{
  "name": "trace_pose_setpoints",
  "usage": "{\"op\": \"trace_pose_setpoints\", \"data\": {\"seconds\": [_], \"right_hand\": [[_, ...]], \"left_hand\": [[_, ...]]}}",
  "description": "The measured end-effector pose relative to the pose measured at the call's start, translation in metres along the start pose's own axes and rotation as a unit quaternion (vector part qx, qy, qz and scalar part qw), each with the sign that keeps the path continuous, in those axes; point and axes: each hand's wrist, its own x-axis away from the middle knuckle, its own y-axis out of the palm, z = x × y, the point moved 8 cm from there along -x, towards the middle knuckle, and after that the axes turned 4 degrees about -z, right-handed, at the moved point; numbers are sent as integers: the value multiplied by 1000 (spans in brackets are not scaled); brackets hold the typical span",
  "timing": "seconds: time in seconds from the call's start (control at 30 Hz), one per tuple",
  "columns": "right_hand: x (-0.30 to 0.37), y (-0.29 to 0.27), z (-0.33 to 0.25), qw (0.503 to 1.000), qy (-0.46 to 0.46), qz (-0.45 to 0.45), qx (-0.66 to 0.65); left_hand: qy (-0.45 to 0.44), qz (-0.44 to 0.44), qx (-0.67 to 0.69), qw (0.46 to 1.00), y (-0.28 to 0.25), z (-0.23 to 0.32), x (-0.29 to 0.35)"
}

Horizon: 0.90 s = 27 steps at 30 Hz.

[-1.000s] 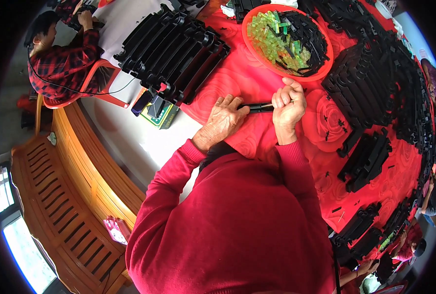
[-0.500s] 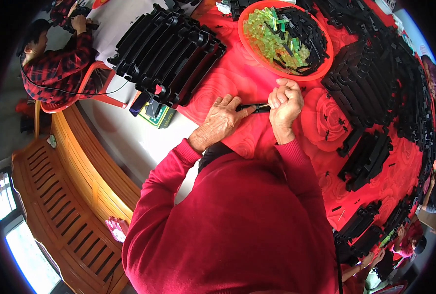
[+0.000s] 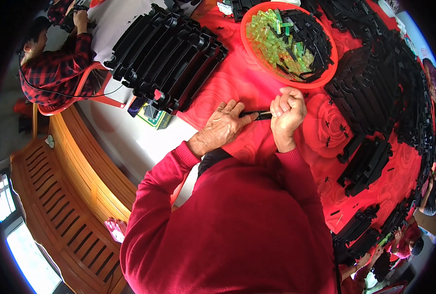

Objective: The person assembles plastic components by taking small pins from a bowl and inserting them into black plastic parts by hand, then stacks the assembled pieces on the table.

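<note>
On the red cloth my left hand presses down on a slim black plastic piece, its fingers bent over the piece and one finger stretched along it toward the right. My right hand is closed in a fist just to the right. From the fist a thin tool with a shiny shaft points left and meets the black piece near my left fingertip. The fist covers the tool's handle, so its exact kind is hidden. Beyond my right hand stands a round red basin with yellow-green clear pieces and black strips in it.
Black plastic trays stand stacked at the far left and at the right. More black parts lie nearer on the right. A green box sits by the left stack. A wooden bench and a seated person are at left.
The whole view has shifted slightly, so things on the table appear a little lower. Both hands keep nearly the same place on the cloth, with the same holds.
</note>
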Motion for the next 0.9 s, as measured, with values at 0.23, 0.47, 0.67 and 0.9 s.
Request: {"op": "trace_pose_setpoints", "data": {"seconds": [0.23,0.47,0.67,0.9], "right_hand": [[1,1,3,999,-2,19,37],[-4,5,3,998,5,26,60],[-4,2,5,999,6,13,39],[2,-2,-2,999,-33,27,-6]], "left_hand": [[13,-21,46,999,2,-1,-1],[19,-27,63,997,2,0,-3],[22,-10,34,999,1,1,-1],[25,19,54,998,-1,4,1]]}}
